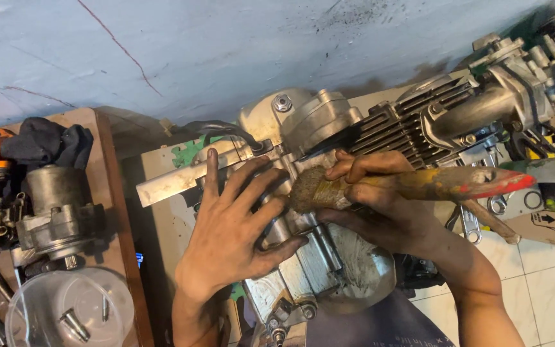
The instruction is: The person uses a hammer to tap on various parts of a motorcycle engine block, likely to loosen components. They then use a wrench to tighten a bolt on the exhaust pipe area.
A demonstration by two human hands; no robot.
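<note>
1. The left hand (229, 231) is lying flat with fingers spread on the grey motorcycle engine (319, 257), gripping nothing, its fingertips reaching toward the engine's upper casing.
2. The right hand (380, 202) is clenching around a grimy brush (412, 185) with a yellowish handle and red tip; the brush's worn bristle head is pressing against the engine just beside the left hand's fingertips.
3. The engine is lying across the middle of a board-covered table (175, 225), its finned cylinder (396, 125) pointing toward the far right corner.
4. A clear plastic bowl (65, 308) is sitting at the near left, on a wooden stand (107, 160), holding a few bolts (75, 323).
5. Behind the bowl, a smaller metal engine part (52, 212) and a dark cloth (46, 142) are resting on that stand.
6. Wrenches (476, 225) are lying under the right wrist, near the table's right edge.
7. A flat metal bar (175, 183) is sticking out leftward from beneath the left fingers.
</note>
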